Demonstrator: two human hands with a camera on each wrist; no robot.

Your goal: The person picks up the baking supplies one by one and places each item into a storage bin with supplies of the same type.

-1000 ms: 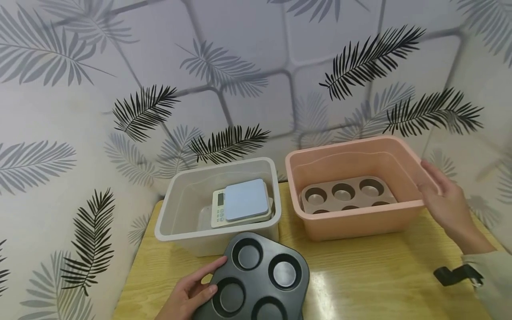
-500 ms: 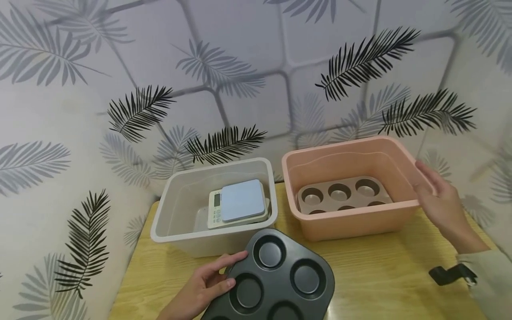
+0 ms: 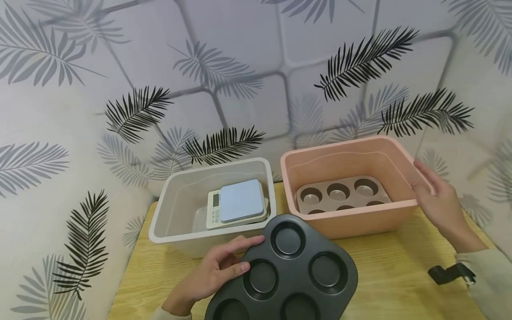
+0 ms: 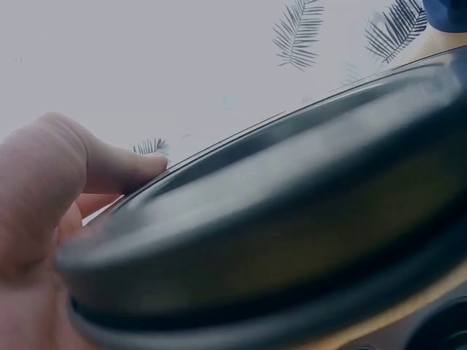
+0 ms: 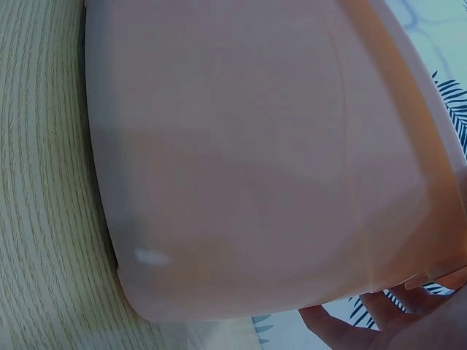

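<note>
The wooden table [image 3: 384, 284] carries everything in front of me, set against a wall papered with fern fronds.

On its far right stands the pink bin [image 3: 348, 222]. A bronze muffin tin [image 3: 342, 194] lies flat on its floor, cups upward. My right hand [image 3: 438, 205] rests against the bin's right end at the rim, fingers straight and laid flat on the plastic; nothing is pinched or enclosed. The right wrist view confirms this: the bin's outer wall [image 5: 248, 168] fills the frame and my fingertips [image 5: 379, 321] show at its lower edge.

To the left of the pink bin, just beside it but apart, stands the white translucent bin [image 3: 176, 222]. Inside it sits a kitchen scale [image 3: 237, 203] with a pale blue platform.

In front of the two bins, overlapping the white bin's near right corner in the head view, is the black muffin pan [image 3: 292, 275], cups upward. My left hand [image 3: 216, 273] grips its left edge: thumb on the top face beside a cup, index finger lying along the rim. In the left wrist view my thumb [image 4: 80, 168] presses on the pan's rim [image 4: 292, 219]. Whether the pan touches the table, I cannot tell.

A black strap [image 3: 450, 273] sits at my right sleeve.
</note>
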